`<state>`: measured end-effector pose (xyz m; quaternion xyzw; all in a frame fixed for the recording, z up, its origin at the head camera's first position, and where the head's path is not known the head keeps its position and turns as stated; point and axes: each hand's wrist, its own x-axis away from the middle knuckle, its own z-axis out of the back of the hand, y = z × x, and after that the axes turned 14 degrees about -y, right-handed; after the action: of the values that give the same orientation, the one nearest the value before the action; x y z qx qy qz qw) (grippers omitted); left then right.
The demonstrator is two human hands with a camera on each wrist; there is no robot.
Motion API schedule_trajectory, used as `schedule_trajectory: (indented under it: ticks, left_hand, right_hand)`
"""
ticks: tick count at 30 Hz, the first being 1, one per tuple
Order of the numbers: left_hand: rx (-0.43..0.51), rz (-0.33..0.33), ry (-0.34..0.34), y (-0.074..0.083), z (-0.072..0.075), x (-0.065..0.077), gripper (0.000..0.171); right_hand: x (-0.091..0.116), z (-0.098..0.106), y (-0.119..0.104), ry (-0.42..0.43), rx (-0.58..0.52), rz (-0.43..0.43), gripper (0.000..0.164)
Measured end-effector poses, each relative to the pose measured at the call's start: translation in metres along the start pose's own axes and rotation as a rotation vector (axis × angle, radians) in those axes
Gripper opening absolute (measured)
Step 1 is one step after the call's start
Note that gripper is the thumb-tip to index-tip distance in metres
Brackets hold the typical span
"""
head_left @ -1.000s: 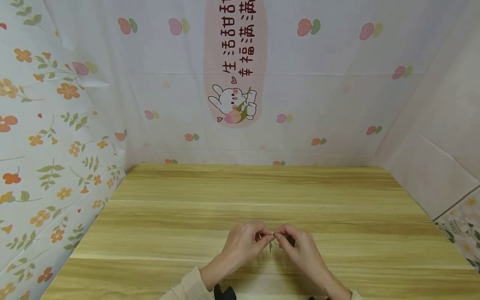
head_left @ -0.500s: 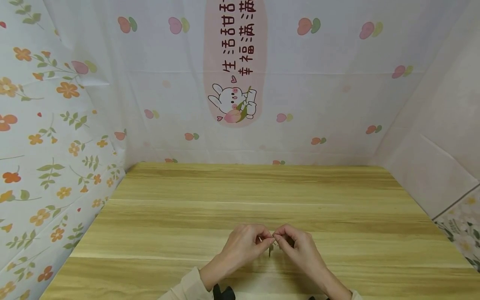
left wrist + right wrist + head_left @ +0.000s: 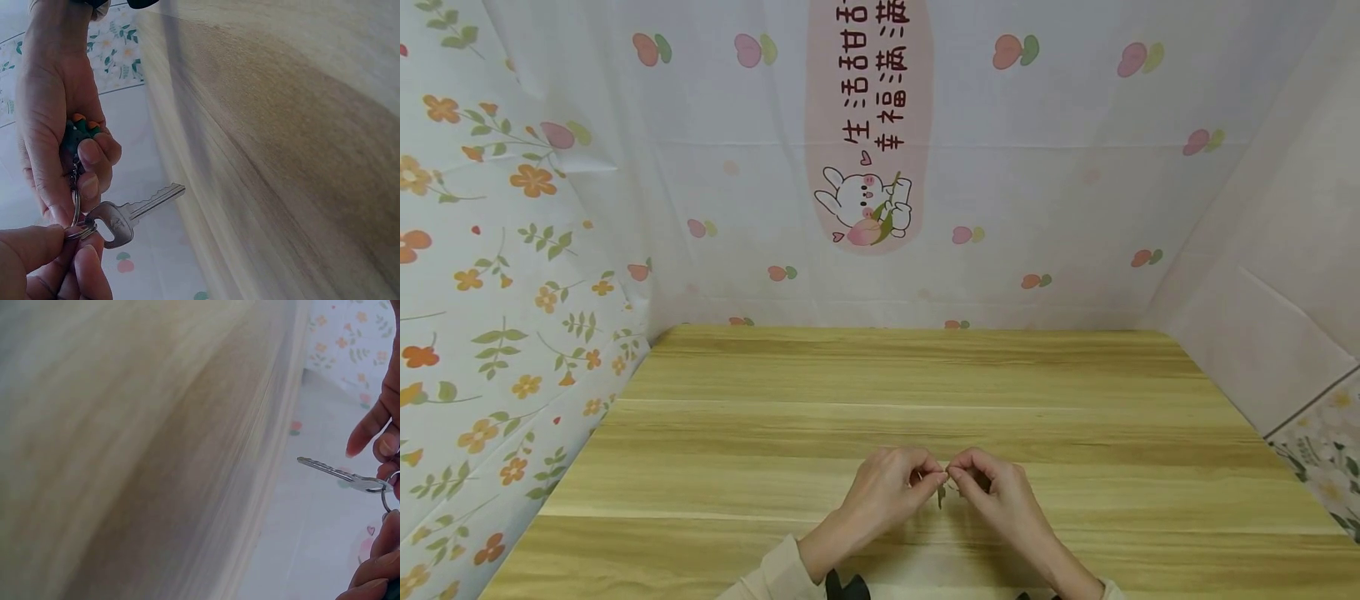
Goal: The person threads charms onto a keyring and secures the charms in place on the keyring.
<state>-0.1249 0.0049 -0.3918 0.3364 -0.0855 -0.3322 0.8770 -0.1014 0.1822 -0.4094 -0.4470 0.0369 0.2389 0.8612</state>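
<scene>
In the head view my left hand (image 3: 891,483) and right hand (image 3: 1000,496) meet fingertip to fingertip just above the table. The left hand pinches a small metal split ring (image 3: 81,232) between thumb and fingers. A silver key (image 3: 156,202) hangs from that ring, its toothed blade pointing away from the hands. My right hand (image 3: 47,119) curls round a dark green keychain charm (image 3: 74,136) with orange bits, mostly hidden by the fingers. A short chain (image 3: 74,174) runs from the charm to another ring (image 3: 76,206), held at the right fingertips. Exactly how the rings join is hidden.
The wood-grain table (image 3: 880,383) spreads out beneath and beyond both hands. Printed cloth (image 3: 722,183) hangs behind it, with flowered cloth (image 3: 512,333) along the left. A black wrist strap piece (image 3: 848,586) shows beside the left sleeve.
The hands keep almost the same place and grip. Below the fingertips the key has shifted and turned slightly.
</scene>
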Motion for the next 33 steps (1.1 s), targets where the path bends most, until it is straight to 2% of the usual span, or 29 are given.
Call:
schedule_trajectory:
  ticks: [2,12,22,28,33]
  left_hand:
    - [0.001,0.003,0.005,0.0000,-0.0001,-0.0001,0.010]
    - [0.012,0.031,-0.031,0.0000,0.0015,0.0000,0.009]
    - [0.000,0.022,0.007,-0.0001,-0.0002,0.0004,0.008]
    - [0.015,0.019,-0.031,-0.0013,0.0002,0.0004,0.008]
    - [0.011,0.025,-0.036,-0.0019,-0.0002,0.0008,0.008]
  right_hand:
    - [0.0001,-0.0001,-0.0002,0.002,-0.003,-0.010,0.011]
    - [-0.0009,-0.0014,-0.0009,-0.002,0.062,0.061,0.016]
    - [-0.0001,0.0004,-0.0023,-0.004,-0.025,0.017,0.011]
    - [0.0004,-0.0004,-0.0012,-0.008,0.032,0.047,0.015]
    - [0.0003,-0.0018,-0.0006,-0.010,0.061,0.049,0.016]
